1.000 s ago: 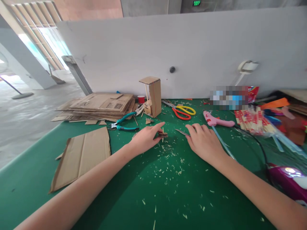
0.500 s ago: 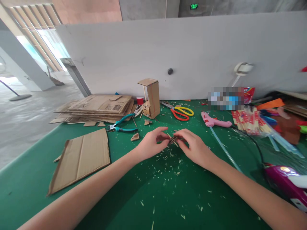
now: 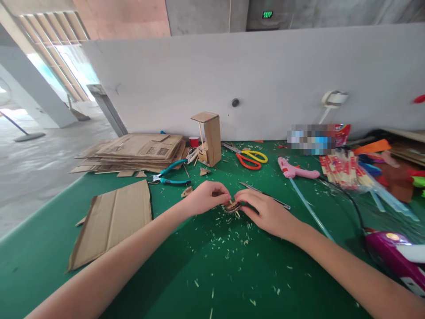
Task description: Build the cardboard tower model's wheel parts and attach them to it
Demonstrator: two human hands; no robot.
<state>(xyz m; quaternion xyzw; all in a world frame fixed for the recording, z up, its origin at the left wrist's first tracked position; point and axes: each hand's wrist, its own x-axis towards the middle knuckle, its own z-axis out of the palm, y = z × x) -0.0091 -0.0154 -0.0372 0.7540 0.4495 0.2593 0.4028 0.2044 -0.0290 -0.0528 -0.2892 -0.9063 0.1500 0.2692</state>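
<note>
Between my two hands is a small layered cardboard piece [image 3: 233,207] with a thin wooden stick through it, just above the green table [image 3: 186,274]. The fingertips of my left hand [image 3: 208,198] pinch at its upper left side. My right hand [image 3: 267,212] grips its right side with thumb and fingers. A slim knife-like tool [image 3: 282,203] lies behind my right hand, partly covered by it. Beside my left hand rests a small cardboard scrap [image 3: 187,191]. Pale shavings are scattered under and around the hands.
Teal-handled cutting pliers [image 3: 172,181], scissors [image 3: 250,163] and a small cardboard structure [image 3: 212,139] stand or lie behind. A cardboard sheet [image 3: 111,221] and cardboard stack [image 3: 139,148] are left. At right are a pink glue gun [image 3: 297,170], glue sticks and a purple device [image 3: 392,252].
The cardboard piece has tilted flatter and come slightly lower and left, its stick now more upright. My right hand has shifted a little, showing more of the slim tool behind it.
</note>
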